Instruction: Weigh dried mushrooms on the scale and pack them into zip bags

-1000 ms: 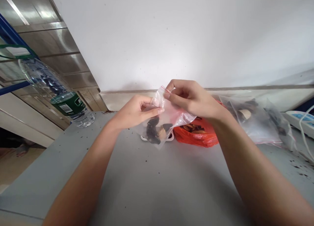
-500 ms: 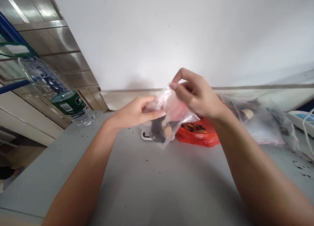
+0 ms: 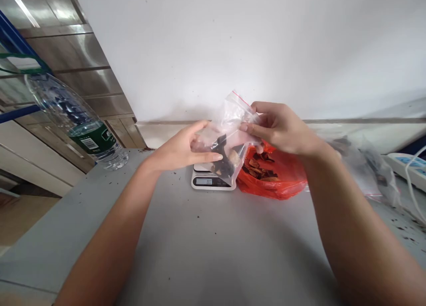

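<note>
A small clear zip bag (image 3: 229, 133) with a red seal strip holds dark and tan dried pieces. It hangs above a small white digital scale (image 3: 213, 181). My left hand (image 3: 186, 148) pinches the bag's left side between thumb and fingers. On the right, my right hand (image 3: 282, 128) grips the bag just under the seal, fingers closed on the plastic. Behind the bag lies an open red plastic bag (image 3: 276, 175) of brown dried slices.
A plastic water bottle (image 3: 76, 124) with a green label stands at the grey table's far left corner. Clear filled bags (image 3: 362, 164) lie to the right, with a white power strip (image 3: 409, 164) and cable beyond. Dark crumbs dot the grey table (image 3: 213, 244).
Both hands have lifted the zip bag and turned it upright, uncovering the scale below. My right hand slid from the seal's top to a spot lower on the bag's right side.
</note>
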A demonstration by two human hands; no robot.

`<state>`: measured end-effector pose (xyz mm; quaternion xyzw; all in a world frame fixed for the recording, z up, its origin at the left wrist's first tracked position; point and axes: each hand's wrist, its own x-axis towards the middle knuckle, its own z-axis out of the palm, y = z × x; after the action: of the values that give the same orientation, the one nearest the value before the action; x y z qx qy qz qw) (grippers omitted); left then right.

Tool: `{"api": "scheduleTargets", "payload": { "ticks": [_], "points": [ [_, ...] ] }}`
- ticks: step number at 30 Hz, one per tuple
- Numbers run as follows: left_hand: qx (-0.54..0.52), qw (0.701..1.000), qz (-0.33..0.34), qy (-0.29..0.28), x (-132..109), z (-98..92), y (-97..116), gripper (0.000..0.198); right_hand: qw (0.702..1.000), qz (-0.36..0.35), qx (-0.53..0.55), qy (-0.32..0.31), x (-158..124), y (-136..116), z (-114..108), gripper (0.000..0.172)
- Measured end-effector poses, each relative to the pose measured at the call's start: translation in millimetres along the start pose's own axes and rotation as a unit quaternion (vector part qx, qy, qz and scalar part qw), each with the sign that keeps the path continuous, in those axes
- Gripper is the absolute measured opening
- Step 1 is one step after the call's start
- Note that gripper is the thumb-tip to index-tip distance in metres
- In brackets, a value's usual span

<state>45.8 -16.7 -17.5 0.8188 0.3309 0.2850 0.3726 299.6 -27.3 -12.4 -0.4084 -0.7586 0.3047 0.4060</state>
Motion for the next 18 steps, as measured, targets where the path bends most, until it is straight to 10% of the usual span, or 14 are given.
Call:
{"api": "scheduleTargets", "payload": {
  "ticks": [10,18],
  "points": [
    [0.023,0.999,0.008,0.025,0,-2.9,-7,0.05,0.984,0.098,0.064,-0.135,-4,-3,-6,0.039],
    [-0.106,0.989,-0.03,0.101,3,-2.4,-18,0.09,0.997,0.037,0.056,0.038,-2,-8,8,0.014]
  ]
}}
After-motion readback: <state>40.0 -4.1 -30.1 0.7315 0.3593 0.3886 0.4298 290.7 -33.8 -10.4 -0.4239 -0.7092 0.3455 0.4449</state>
